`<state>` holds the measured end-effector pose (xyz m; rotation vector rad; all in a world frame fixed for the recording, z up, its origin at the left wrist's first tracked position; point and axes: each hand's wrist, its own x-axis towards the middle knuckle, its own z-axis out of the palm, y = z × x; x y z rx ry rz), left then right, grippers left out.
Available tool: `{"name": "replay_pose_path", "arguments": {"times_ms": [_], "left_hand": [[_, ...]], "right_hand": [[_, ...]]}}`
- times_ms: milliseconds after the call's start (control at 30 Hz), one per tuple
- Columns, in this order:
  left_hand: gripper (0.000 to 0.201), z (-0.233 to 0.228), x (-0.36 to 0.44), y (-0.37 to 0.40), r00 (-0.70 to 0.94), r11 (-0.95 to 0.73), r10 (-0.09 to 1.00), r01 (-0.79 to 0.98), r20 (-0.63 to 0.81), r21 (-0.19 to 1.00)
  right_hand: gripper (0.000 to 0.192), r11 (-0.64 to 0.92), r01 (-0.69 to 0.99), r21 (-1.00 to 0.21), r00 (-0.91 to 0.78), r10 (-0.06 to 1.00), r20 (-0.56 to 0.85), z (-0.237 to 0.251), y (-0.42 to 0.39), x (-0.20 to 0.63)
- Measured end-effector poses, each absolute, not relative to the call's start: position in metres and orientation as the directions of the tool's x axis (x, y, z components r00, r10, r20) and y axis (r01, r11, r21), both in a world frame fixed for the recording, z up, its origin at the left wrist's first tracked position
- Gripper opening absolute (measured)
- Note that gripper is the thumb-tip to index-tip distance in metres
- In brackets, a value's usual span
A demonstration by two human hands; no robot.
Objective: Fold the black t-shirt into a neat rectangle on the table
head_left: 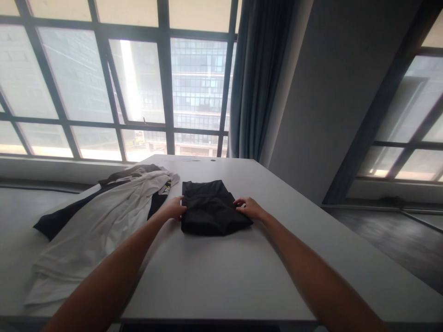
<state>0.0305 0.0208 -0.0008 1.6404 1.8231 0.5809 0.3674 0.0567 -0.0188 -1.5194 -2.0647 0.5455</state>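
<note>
A black folded garment [211,210] lies on the white table, roughly square, with its lower right corner sticking out. My left hand [174,208] grips its left edge, the fingertips partly hidden at the cloth. On the opposite side, my right hand [249,208] has its fingers curled and pinched at the right edge. To the left of my left hand is a loose heap of clothes, with a white garment [100,221] draped on top. Dark cloth [65,212] shows from beneath it, and a grey piece [129,173] lies at its far end.
The white table [221,286] runs away from me toward large windows [199,83]. A small dark round spot [213,160] is near its far edge. A dark curtain [254,92] and a grey wall column [321,92] stand beyond on the right.
</note>
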Motion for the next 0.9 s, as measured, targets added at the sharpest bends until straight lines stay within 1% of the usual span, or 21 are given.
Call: {"name": "replay_pose_path", "arguments": {"times_ms": [100,167,200,267,367,433,467,533,600,667,733,767,800,833,900], "left_hand": [[0.080,0.007,0.029,0.015,0.024,0.099,0.987,0.698,-0.161,0.709],[0.078,0.015,0.027,0.008,0.120,0.080,0.968,0.683,-0.220,0.726],[0.079,0.020,0.027,0.004,0.177,0.077,0.948,0.676,-0.263,0.733],[0.083,0.030,0.025,-0.005,0.296,0.058,0.899,0.651,-0.323,0.757],[0.084,0.039,0.025,-0.015,0.461,0.001,0.822,0.586,-0.334,0.810],[0.079,0.037,0.026,-0.016,0.540,-0.031,0.769,0.567,-0.343,0.823],[0.074,0.034,0.027,-0.015,0.563,-0.047,0.748,0.573,-0.351,0.818],[0.063,0.025,0.027,-0.009,0.570,-0.088,0.743,0.603,-0.351,0.793],[0.050,0.014,0.027,0.001,0.508,-0.122,0.804,0.648,-0.308,0.752],[0.038,0.006,0.024,0.011,0.346,-0.127,0.921,0.699,-0.178,0.704],[0.031,0.002,0.019,0.018,0.148,-0.096,0.989,0.732,-0.019,0.674],[0.030,0.001,0.015,0.020,0.086,-0.082,0.996,0.732,0.028,0.676],[0.033,0.001,0.011,0.021,0.071,-0.078,0.997,0.722,0.038,0.688],[0.038,0.003,0.008,0.020,0.101,-0.079,0.995,0.704,0.010,0.706],[0.054,0.007,0.001,0.017,0.230,-0.082,0.968,0.666,-0.099,0.742]], "right_hand": [[0.027,0.289,0.741,-0.606,-0.244,0.957,0.158,-0.015,0.053,0.366],[0.029,0.290,0.713,-0.638,-0.278,0.953,0.123,-0.009,0.048,0.367],[0.032,0.279,0.692,-0.666,-0.299,0.950,0.087,-0.005,0.045,0.370],[0.040,0.218,0.644,-0.734,-0.354,0.935,-0.033,0.005,0.039,0.377],[0.055,0.110,0.587,-0.802,-0.463,0.859,-0.221,0.017,0.031,0.389],[0.061,0.105,0.572,-0.814,-0.521,0.812,-0.262,0.021,0.029,0.395],[0.060,0.117,0.575,-0.810,-0.536,0.801,-0.265,0.022,0.029,0.396],[0.053,0.157,0.606,-0.779,-0.535,0.806,-0.254,0.018,0.032,0.395],[0.039,0.217,0.657,-0.722,-0.487,0.853,-0.187,0.012,0.037,0.389],[0.024,0.273,0.707,-0.652,-0.391,0.919,-0.039,0.003,0.042,0.380],[0.016,0.297,0.736,-0.608,-0.293,0.950,0.109,-0.004,0.046,0.371],[0.015,0.298,0.737,-0.607,-0.263,0.953,0.149,-0.007,0.047,0.368],[0.016,0.297,0.729,-0.617,-0.253,0.954,0.161,-0.009,0.048,0.365],[0.017,0.299,0.712,-0.635,-0.264,0.952,0.152,-0.010,0.048,0.364],[0.022,0.302,0.667,-0.681,-0.320,0.942,0.104,-0.011,0.047,0.365]]}}
